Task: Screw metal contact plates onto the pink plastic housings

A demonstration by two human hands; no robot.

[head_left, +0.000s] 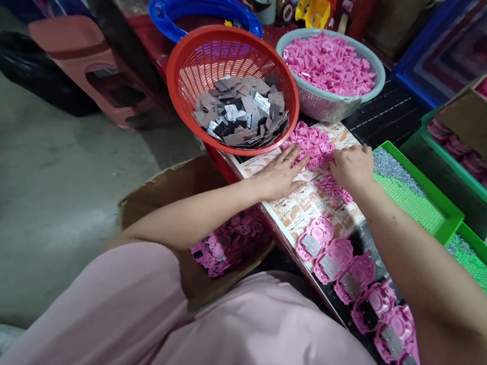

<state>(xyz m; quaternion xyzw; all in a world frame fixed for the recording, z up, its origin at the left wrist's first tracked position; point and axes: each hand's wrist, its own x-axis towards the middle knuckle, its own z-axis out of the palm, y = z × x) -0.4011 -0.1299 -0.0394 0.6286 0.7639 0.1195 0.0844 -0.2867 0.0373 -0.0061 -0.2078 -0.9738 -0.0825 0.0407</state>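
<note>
A loose pile of small pink plastic parts (312,146) lies on the patterned board (296,210). My left hand (280,173) rests at the pile's left side, fingers stretched out over its edge. At the right side of the pile is my right hand (352,166); its fingers curl down and their tips are hidden, so I cannot tell whether they hold a part. Between the hands, nearer to me, sits a smaller patch of pink pieces (334,189). Closer to my body, several pink plastic casings (337,260) with grey plates stand in a slanting row.
A red basket (179,80) of grey and dark flat pieces stands beyond my left hand. Behind the pile is a pale basket (331,104) full of pink parts. Green trays (453,223) with small metal bits lie right. A cardboard box (152,197) stands below my left arm.
</note>
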